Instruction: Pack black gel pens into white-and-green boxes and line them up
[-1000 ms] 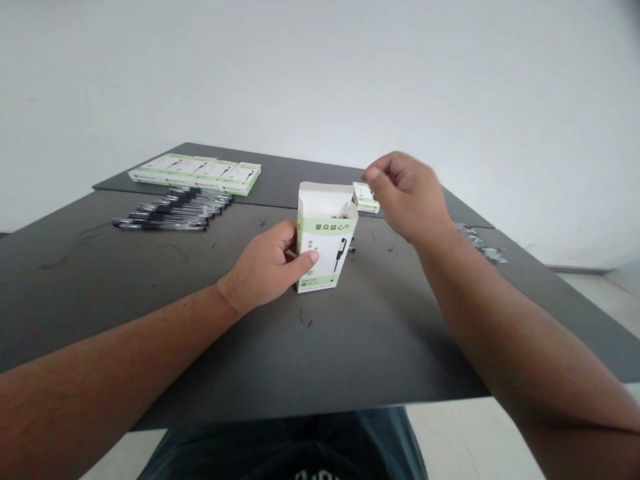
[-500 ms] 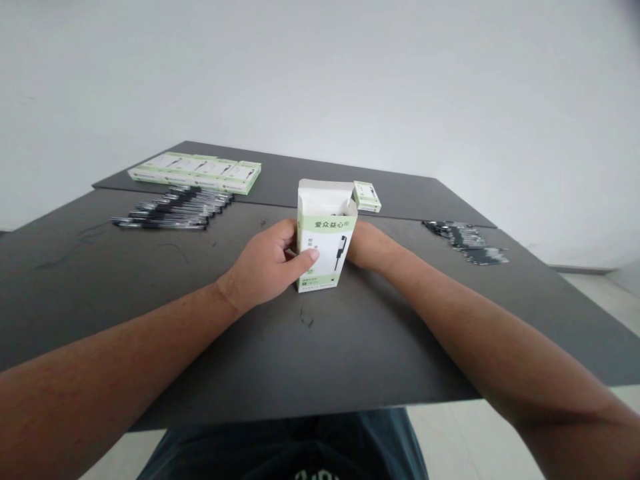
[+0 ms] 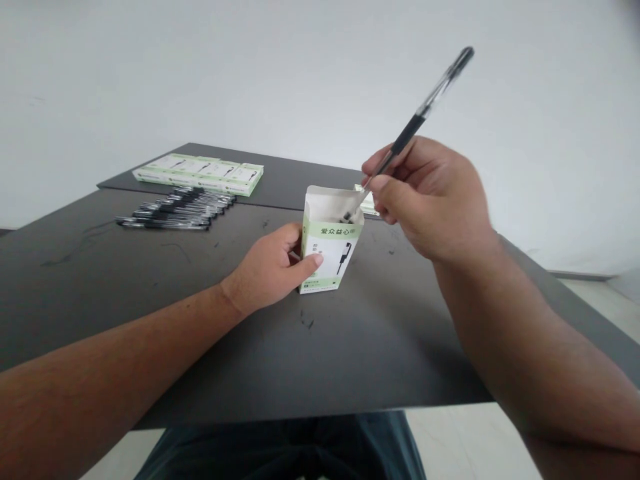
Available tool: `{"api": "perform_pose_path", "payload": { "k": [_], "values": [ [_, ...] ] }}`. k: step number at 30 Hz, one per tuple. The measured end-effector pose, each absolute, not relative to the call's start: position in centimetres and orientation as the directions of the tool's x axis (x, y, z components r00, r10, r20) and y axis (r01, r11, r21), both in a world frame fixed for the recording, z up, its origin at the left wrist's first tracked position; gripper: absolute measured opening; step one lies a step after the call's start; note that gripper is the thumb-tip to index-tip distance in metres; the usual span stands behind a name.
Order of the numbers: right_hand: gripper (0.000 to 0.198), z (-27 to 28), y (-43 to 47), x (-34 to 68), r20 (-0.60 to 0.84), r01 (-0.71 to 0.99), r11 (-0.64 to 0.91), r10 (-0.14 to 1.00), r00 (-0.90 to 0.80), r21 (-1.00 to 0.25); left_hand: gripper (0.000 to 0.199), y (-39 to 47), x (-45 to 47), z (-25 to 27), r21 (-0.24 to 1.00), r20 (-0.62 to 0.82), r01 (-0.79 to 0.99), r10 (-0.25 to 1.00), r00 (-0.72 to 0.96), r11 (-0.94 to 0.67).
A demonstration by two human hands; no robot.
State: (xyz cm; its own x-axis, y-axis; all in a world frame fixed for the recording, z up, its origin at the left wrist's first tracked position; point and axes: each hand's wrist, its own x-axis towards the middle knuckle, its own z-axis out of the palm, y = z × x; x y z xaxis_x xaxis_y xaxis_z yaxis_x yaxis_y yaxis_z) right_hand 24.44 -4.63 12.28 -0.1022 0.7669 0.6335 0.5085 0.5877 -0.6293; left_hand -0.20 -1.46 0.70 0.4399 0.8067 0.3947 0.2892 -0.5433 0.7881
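Observation:
An upright white and green pen box (image 3: 330, 257) stands on the dark table with its top flap up. My left hand (image 3: 273, 267) is wrapped round its left side, thumb across the front. Dark pen ends show just inside the mouth of the box. Above the box's right edge, my right hand (image 3: 425, 193) pinches a clear pen with a black grip (image 3: 415, 127) between thumb and fingers. The pen slants up to the right, its lower end close to the opening; I cannot tell whether that end is inside.
Several loose pens (image 3: 180, 209) lie in a row at the left of the table (image 3: 225, 373). Behind them several closed pen boxes (image 3: 200, 173) lie flat side by side. Another box (image 3: 369, 203) lies partly hidden behind my right hand. A pale wall rises beyond the table.
My right hand has come up from behind the box, and a pen now shows in it. The box leans slightly more to the right, with my left hand still on it.

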Motion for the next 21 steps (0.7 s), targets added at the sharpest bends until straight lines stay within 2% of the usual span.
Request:
{"api": "perform_pose_path", "payload": {
  "k": [8,14,19,21],
  "values": [
    [0.01,11.7,-5.02,23.67,0.547,0.627,0.559,0.802,-0.241,-0.543,0.036,-1.64,-0.04,0.89,0.799,0.394,0.264,0.803,0.447,-0.54],
    [0.021,12.02,-5.35,23.56,0.543,0.659,0.553,0.801,-0.251,-0.51,0.035,-1.6,0.05,0.85,0.798,0.371,0.298,0.816,0.442,-0.524],
    [0.012,11.7,-5.23,23.58,0.572,0.646,0.579,0.779,-0.257,-0.498,0.034,-1.64,0.06,0.87,0.792,0.375,0.306,0.817,0.438,-0.528],
    [0.015,11.58,-5.22,23.61,0.575,0.638,0.581,0.778,-0.254,-0.505,0.035,-1.67,0.08,0.9,0.792,0.38,0.302,0.816,0.435,-0.53]
  ]
}}
